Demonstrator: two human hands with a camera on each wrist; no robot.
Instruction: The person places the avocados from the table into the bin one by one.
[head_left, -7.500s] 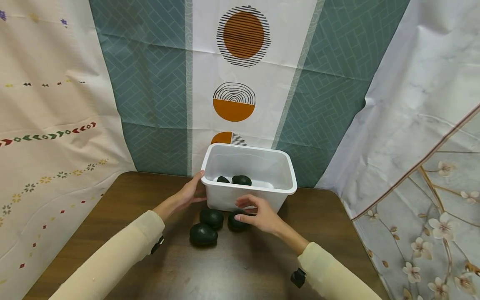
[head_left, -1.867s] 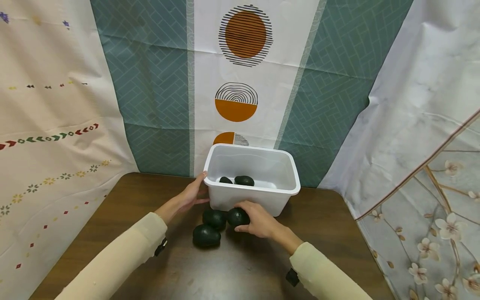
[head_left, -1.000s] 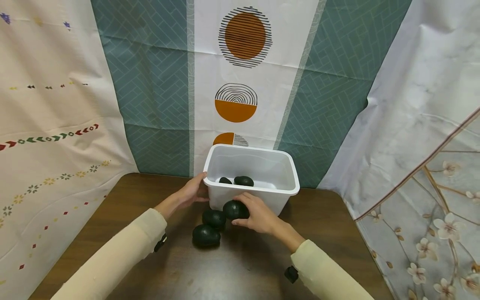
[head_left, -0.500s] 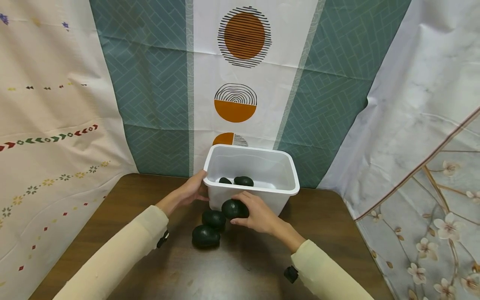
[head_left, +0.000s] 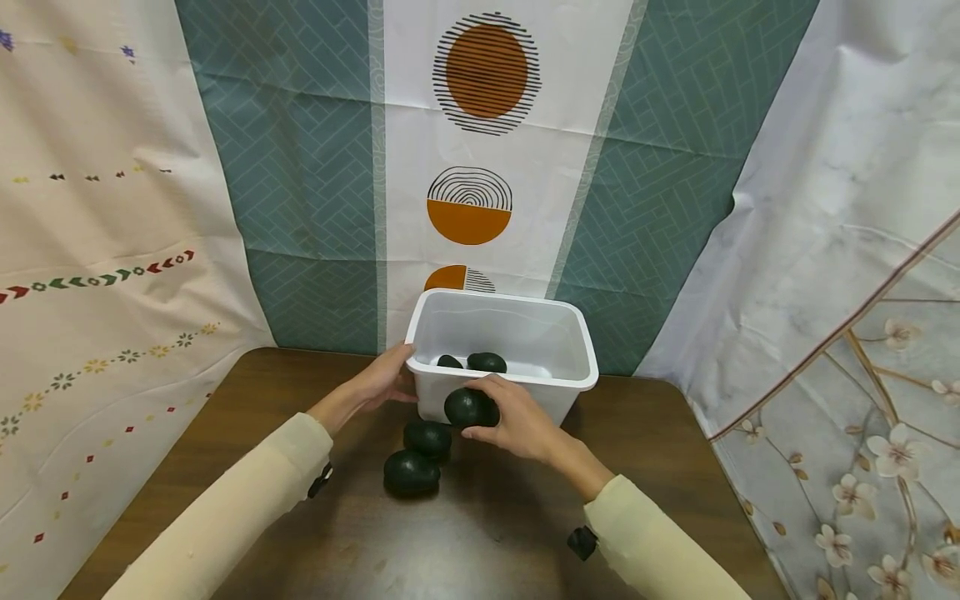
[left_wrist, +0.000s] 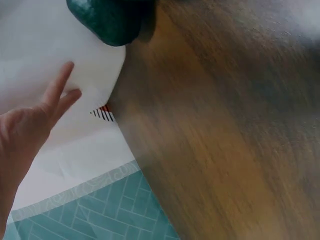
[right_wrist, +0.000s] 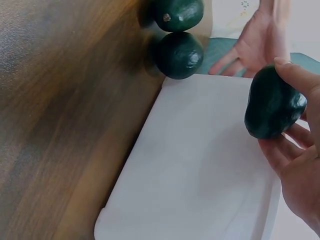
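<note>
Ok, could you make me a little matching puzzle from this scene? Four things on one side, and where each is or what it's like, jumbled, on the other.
Things:
1. Left hand
2. Right hand
3. White bin
4. Table

Places and states:
A. Has two avocados visible inside
B. Brown, with a wood-grain look
C. At the bin's left end
D. Gripping a dark green avocado

Right pairs: 1-C, 2-D, 3-A, 4-B
</note>
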